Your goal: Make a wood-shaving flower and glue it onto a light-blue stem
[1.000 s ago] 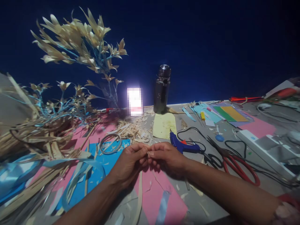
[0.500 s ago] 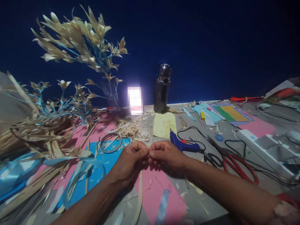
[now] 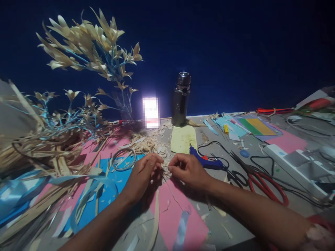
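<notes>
My left hand (image 3: 146, 176) is closed, its fingers curled around a thin strand (image 3: 171, 191) that trails down over the pink sheet (image 3: 183, 212). Thumb and forefinger of my right hand (image 3: 190, 172) pinch at the same strand, a small gap away from the left fingertips. What kind of strand it is, a wire or a fibre, is too fine to tell. Just right of my right hand lies a blue glue gun (image 3: 209, 162). A ring-shaped coil (image 3: 124, 159) rests on the blue sheet (image 3: 104, 190), behind my left hand.
Dried husk strips (image 3: 60, 164) and pale-blue ribbon (image 3: 22, 191) crowd the left, below a husk-flower branch (image 3: 112, 59). A dark flask (image 3: 180, 101) stands at the back behind a yellow sheet (image 3: 183, 137). Red-handled scissors (image 3: 267, 184), cables and a white power strip (image 3: 290, 167) are right.
My hands, whose fingertips met before, have drawn slightly apart. A gap with the thin strand now shows between them.
</notes>
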`<action>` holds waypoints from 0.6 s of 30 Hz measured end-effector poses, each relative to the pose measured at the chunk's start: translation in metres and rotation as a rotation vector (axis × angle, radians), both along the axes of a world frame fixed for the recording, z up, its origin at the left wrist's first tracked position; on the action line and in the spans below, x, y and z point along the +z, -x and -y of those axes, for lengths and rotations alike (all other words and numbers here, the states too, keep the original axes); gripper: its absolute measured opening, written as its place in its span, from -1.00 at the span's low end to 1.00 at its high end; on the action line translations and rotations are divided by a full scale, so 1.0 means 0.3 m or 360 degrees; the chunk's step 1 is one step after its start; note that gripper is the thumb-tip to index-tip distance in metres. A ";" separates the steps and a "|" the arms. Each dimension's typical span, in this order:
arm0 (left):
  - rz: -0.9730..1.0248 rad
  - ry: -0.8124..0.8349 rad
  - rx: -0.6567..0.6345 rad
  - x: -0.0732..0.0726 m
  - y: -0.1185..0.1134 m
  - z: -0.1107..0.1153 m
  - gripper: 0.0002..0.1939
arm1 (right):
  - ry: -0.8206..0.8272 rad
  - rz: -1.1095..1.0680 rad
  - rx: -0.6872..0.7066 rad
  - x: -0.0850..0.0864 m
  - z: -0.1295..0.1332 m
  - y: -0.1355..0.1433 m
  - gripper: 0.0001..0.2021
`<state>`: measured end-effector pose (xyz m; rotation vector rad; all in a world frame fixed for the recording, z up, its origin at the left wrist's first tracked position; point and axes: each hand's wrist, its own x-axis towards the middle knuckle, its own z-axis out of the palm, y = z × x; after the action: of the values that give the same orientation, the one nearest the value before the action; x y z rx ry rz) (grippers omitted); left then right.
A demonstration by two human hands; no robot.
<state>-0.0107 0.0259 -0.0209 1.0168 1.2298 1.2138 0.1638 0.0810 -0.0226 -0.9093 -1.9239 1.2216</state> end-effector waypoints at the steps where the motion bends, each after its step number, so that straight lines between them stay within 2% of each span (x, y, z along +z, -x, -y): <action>1: -0.0168 -0.0042 -0.0007 0.000 0.002 -0.001 -0.50 | -0.0133 0.0055 -0.0008 -0.002 0.002 0.000 -0.91; 4: -0.0466 -0.0101 -0.0116 -0.001 0.001 0.000 -0.46 | -0.0444 0.0166 -0.0004 -0.014 0.006 -0.001 -0.92; 7: -0.0509 -0.0129 -0.0092 0.003 -0.006 0.002 -0.56 | -0.0588 0.0218 -0.0013 -0.024 0.005 -0.003 -0.93; 14: 0.0047 0.0195 -0.0145 0.020 -0.002 -0.002 -0.77 | -0.0681 0.0191 -0.0057 -0.022 -0.005 -0.009 -0.96; 18: 0.0205 0.0285 -0.0078 0.018 -0.005 -0.002 -0.82 | -0.0687 0.0181 -0.0035 -0.026 -0.010 -0.012 -0.94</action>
<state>-0.0091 0.0266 -0.0156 0.8203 1.1832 1.0929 0.1673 0.0839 -0.0306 -0.7775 -2.1459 0.7085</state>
